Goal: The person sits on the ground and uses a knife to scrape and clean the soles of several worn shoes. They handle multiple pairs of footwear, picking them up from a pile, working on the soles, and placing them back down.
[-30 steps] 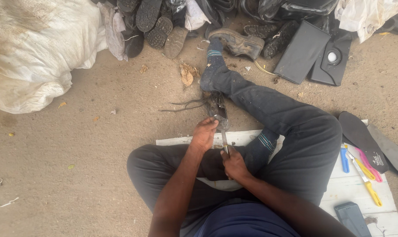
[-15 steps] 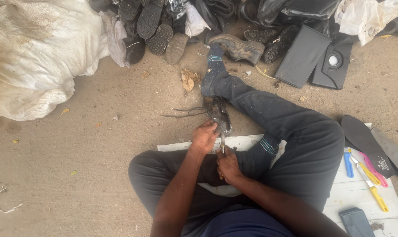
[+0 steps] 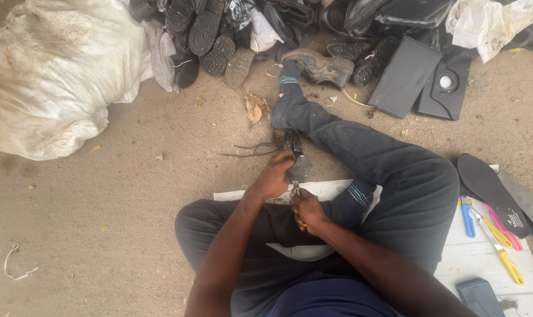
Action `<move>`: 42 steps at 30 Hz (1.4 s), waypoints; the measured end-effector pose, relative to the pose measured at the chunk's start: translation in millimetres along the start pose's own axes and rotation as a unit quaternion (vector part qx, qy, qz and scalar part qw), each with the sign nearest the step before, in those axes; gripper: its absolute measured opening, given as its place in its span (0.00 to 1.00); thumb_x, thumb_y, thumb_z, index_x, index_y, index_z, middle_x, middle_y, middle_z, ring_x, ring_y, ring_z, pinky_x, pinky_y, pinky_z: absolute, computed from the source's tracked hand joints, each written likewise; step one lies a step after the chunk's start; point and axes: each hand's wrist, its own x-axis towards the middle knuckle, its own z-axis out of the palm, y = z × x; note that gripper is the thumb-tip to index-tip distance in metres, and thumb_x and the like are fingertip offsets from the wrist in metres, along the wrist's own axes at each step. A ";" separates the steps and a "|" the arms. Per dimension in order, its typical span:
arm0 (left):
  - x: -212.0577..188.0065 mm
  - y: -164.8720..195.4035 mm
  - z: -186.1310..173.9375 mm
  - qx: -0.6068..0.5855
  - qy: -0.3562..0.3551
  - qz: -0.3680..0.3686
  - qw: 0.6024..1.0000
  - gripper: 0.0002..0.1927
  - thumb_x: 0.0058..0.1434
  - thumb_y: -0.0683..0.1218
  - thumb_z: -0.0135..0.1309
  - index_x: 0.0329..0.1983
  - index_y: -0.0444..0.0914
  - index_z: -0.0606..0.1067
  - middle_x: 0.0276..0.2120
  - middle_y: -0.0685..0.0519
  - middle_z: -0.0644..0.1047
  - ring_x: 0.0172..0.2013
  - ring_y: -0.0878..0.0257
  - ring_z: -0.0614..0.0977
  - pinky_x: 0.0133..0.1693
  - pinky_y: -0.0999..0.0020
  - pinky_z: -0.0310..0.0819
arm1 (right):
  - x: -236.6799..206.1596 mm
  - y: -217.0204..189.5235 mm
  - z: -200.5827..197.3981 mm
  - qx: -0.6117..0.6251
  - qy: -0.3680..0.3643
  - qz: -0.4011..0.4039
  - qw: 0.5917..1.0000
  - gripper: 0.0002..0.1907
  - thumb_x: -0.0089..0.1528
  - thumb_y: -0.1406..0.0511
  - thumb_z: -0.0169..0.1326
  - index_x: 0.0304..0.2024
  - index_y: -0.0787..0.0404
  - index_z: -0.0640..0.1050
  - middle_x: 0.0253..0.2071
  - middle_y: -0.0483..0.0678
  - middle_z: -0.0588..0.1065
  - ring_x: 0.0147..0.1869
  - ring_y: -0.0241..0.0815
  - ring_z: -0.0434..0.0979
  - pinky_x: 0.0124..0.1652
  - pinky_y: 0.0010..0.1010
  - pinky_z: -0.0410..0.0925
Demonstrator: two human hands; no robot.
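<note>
Two hands meet over a dark shoe (image 3: 294, 154) on the sandy ground (image 3: 131, 211), just beyond the far edge of the white board (image 3: 483, 258) the person sits on. Far left, a bulging white sack (image 3: 55, 70) lies on the ground, with a scrap of white string (image 3: 17, 267) well apart from it near the left edge. To the right of the sack, a heap of worn shoes (image 3: 210, 41) lies soles-up along the far side. The left hand (image 3: 273, 175) is closed around the shoe, pinning it down; loose laces (image 3: 251, 149) trail leftward from it. Just beside and nearer the body, the right hand (image 3: 307, 210) is clenched on a thin metal tool (image 3: 296, 188) whose tip touches the shoe; what kind of tool it is cannot be made out. The person's outstretched leg (image 3: 360, 152) in dark trousers runs from the shoe toward the board's right part. Further right, black flat cases (image 3: 422, 76) lie on the far ground, a black insole (image 3: 489, 191) overlaps the board's right edge, and pliers with blue, yellow and pink handles (image 3: 489, 226) lie on the board beside it. A dark phone-like slab (image 3: 479, 296) sits at the board's near right corner.
</note>
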 end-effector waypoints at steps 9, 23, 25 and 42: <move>18.4 24.7 -20.4 0.477 -0.095 0.296 0.822 0.11 0.65 0.44 0.51 0.46 0.41 0.81 0.47 0.54 0.81 0.56 0.61 0.76 0.75 0.50 0.42 | -25.9 -4.4 -27.2 -0.116 0.018 0.034 0.993 0.20 0.71 0.58 0.46 0.56 0.68 0.72 0.22 0.45 0.67 0.14 0.35 0.61 0.13 0.31 0.59; 26.2 -40.0 -3.9 0.015 0.248 -0.052 0.967 0.09 0.60 0.48 0.61 0.39 0.38 0.83 0.35 0.48 0.80 0.40 0.53 0.80 0.49 0.53 0.65 | 101.0 -57.7 -56.2 -0.497 -0.006 -0.206 0.843 0.20 0.68 0.55 0.49 0.60 0.51 0.75 0.47 0.55 0.78 0.51 0.52 0.79 0.53 0.42 0.68; 30.5 -45.5 -2.3 -0.009 0.301 -0.052 0.952 0.09 0.59 0.46 0.63 0.40 0.37 0.83 0.33 0.46 0.80 0.39 0.50 0.79 0.48 0.53 0.65 | 107.4 -64.3 -49.1 -0.498 -0.010 -0.238 0.833 0.18 0.68 0.55 0.49 0.56 0.53 0.78 0.45 0.56 0.80 0.49 0.52 0.81 0.52 0.42 0.70; 30.2 -64.3 8.0 -0.229 0.341 -0.082 0.908 0.07 0.58 0.42 0.65 0.40 0.38 0.85 0.36 0.49 0.83 0.36 0.60 0.83 0.40 0.65 0.76 | 66.1 -41.3 7.2 -0.518 0.082 -0.152 0.838 0.19 0.69 0.57 0.46 0.60 0.57 0.72 0.38 0.63 0.80 0.46 0.64 0.81 0.48 0.52 0.71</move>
